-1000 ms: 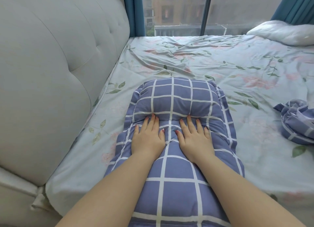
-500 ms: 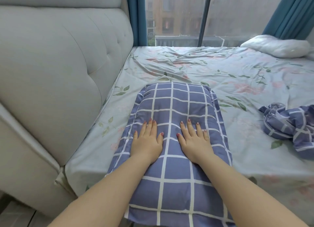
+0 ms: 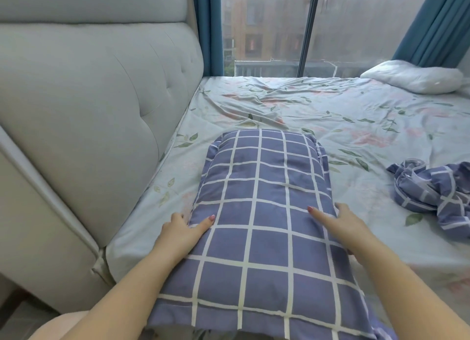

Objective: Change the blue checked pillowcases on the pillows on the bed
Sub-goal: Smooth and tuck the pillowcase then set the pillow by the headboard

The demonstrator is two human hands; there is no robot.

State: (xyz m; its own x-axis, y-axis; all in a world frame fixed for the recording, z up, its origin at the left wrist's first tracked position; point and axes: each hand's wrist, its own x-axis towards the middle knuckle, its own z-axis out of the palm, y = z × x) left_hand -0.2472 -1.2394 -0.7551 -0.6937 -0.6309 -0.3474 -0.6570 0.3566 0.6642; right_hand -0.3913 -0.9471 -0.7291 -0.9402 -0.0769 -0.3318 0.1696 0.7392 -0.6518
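A pillow in a blue checked pillowcase lies lengthwise on the floral bed sheet, its near end over the bed's edge. My left hand holds the pillow's left side, thumb on top and fingers tucked under the edge. My right hand holds the right side the same way, thumb on top. A second blue checked pillowcase lies crumpled on the sheet at the right. A bare white pillow rests at the far right corner by the window.
A grey padded headboard rises along the left of the bed. A large window with blue curtains stands behind the bed. The sheet is wrinkled near the far middle.
Both hands have moved from lying flat on top of the pillow outward to its left and right sides. The camera view has pulled back and up.
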